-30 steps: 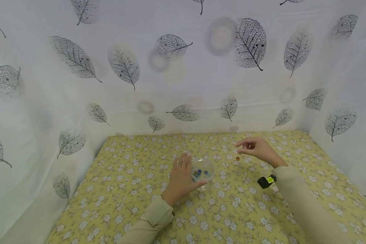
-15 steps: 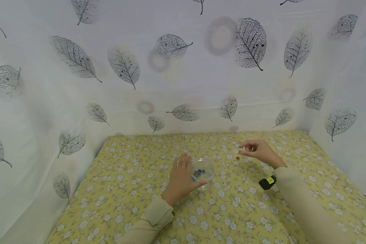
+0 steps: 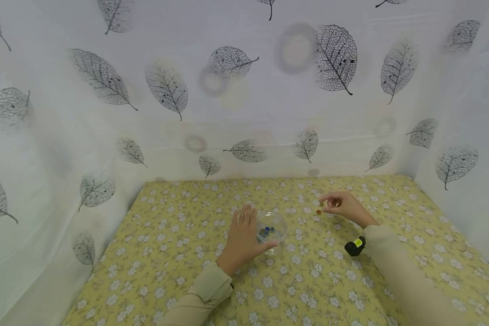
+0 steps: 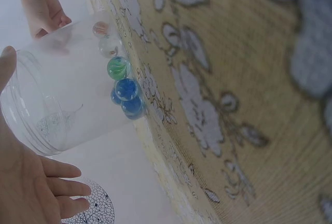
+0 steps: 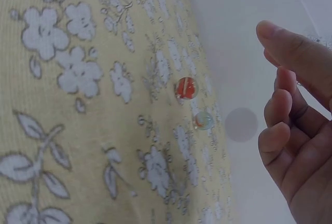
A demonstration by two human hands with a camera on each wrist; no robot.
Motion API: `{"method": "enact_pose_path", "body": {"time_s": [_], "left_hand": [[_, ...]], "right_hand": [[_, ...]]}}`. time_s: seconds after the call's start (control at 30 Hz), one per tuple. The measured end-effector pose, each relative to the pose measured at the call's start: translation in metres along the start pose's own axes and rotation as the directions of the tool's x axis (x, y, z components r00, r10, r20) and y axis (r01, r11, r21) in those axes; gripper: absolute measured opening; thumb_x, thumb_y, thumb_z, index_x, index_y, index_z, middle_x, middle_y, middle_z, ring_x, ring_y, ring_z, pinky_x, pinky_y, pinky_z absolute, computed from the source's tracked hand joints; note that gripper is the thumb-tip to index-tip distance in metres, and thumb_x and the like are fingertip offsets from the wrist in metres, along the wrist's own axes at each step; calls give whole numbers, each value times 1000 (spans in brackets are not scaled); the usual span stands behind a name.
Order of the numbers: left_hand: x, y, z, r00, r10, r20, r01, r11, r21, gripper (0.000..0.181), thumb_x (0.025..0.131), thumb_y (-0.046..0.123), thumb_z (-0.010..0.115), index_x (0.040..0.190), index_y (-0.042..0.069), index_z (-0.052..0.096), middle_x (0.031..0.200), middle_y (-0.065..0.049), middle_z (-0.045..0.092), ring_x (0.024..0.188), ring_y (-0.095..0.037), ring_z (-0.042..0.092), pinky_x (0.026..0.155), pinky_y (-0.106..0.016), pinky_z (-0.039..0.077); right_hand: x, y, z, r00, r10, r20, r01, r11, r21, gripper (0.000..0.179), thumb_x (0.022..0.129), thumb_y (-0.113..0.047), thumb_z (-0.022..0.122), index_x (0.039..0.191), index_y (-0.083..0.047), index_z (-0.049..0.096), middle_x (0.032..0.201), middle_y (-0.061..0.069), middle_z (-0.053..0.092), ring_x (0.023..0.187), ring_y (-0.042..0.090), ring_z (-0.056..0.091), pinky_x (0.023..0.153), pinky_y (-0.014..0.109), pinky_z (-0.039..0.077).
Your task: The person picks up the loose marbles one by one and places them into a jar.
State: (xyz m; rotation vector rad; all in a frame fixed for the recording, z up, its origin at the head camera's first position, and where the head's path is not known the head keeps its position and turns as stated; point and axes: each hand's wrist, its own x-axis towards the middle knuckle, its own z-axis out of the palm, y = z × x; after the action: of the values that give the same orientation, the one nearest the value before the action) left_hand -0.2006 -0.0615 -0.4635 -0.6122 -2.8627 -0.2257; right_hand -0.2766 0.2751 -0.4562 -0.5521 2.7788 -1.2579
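A clear jar (image 3: 284, 221) stands mid-table with several marbles in its bottom. Blue marbles (image 4: 127, 89) and a green marble (image 4: 119, 68) show through its wall in the left wrist view. My left hand (image 3: 241, 243) lies against the jar's left side, fingers straight, thumb reaching across the near side. Over to the right, my right hand (image 3: 345, 208) hovers low beside two loose marbles, its thumb and index fingertip apart and its other fingers bent. One is a red marble (image 5: 186, 88); just past it is a clear marble (image 5: 204, 121) with an orange streak.
A yellow floral cloth (image 3: 179, 271) covers the table. White leaf-print curtains (image 3: 244, 104) enclose its back and both sides. A black device (image 3: 354, 247) with a yellow-green label sits at my right cuff.
My right hand has moved slightly nearer and lower beside the loose marbles, and the second marble now shows. A blue marble in the jar has shifted left. My left hand stays put.
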Motion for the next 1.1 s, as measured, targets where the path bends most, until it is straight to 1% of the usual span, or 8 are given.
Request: {"method": "enact_pose_path", "body": {"time_s": [0.1, 0.3, 0.4, 0.47, 0.67, 0.83, 1.1], "left_hand": [[0, 0, 0, 1000, 0, 0, 0, 1000, -3, 108, 76, 78, 49, 146, -2, 29, 154, -19, 25, 144, -34, 23, 116, -52, 22], [0, 0, 0, 1000, 3, 8, -3, 1000, -9, 109, 77, 78, 47, 147, -2, 27, 154, -20, 24, 144, -34, 22, 116, -53, 21], [0, 0, 0, 1000, 6, 6, -6, 1000, -9, 108, 77, 78, 48, 146, -3, 28, 154, -20, 24, 144, -34, 23, 116, -53, 22], [0, 0, 0, 1000, 7, 5, -7, 1000, -7, 108, 77, 78, 48, 146, -3, 29, 154, -20, 25, 143, -34, 23, 116, -53, 22], [0, 0, 0, 1000, 4, 8, -4, 1000, -8, 108, 77, 77, 48, 146, -4, 28, 153, -20, 25, 144, -34, 23, 116, -53, 22], [0, 0, -2, 1000, 6, 5, -6, 1000, -6, 107, 77, 77, 48, 146, -4, 29, 153, -21, 26, 143, -34, 24, 116, -53, 22], [0, 0, -3, 1000, 3, 12, -3, 1000, -4, 108, 77, 77, 48, 146, -3, 29, 153, -20, 25, 143, -35, 23, 116, -53, 22]], "right_hand": [[2, 5, 3, 1000, 11, 11, -11, 1000, 6, 31, 85, -13, 69, 111, 2, 66, 77, 6, 59, 62, 9, 49, 53, 25, 44], [6, 17, 8, 1000, 25, 18, -26, 1000, 2, 30, 83, -17, 71, 109, 0, 68, 74, 4, 59, 61, 10, 50, 52, 26, 43], [7, 22, 10, 999, 42, 19, -42, 999, 15, 28, 82, -15, 73, 106, -1, 69, 73, 4, 60, 60, 10, 51, 52, 25, 44], [8, 24, 11, 999, 36, 24, -36, 999, 11, 27, 82, -15, 73, 105, 0, 69, 73, 5, 61, 61, 9, 51, 52, 25, 44], [8, 28, 14, 999, 37, 36, -37, 999, 4, 27, 83, -14, 72, 105, 2, 68, 73, 8, 61, 61, 8, 50, 53, 24, 42], [9, 29, 14, 998, 42, 44, -42, 999, -4, 26, 83, -15, 71, 105, 0, 68, 75, 7, 61, 61, 9, 49, 53, 24, 42], [13, 39, 16, 995, 46, 93, -48, 999, 21, 26, 83, -17, 71, 104, -2, 69, 76, 6, 61, 59, 7, 49, 52, 24, 43]]}}
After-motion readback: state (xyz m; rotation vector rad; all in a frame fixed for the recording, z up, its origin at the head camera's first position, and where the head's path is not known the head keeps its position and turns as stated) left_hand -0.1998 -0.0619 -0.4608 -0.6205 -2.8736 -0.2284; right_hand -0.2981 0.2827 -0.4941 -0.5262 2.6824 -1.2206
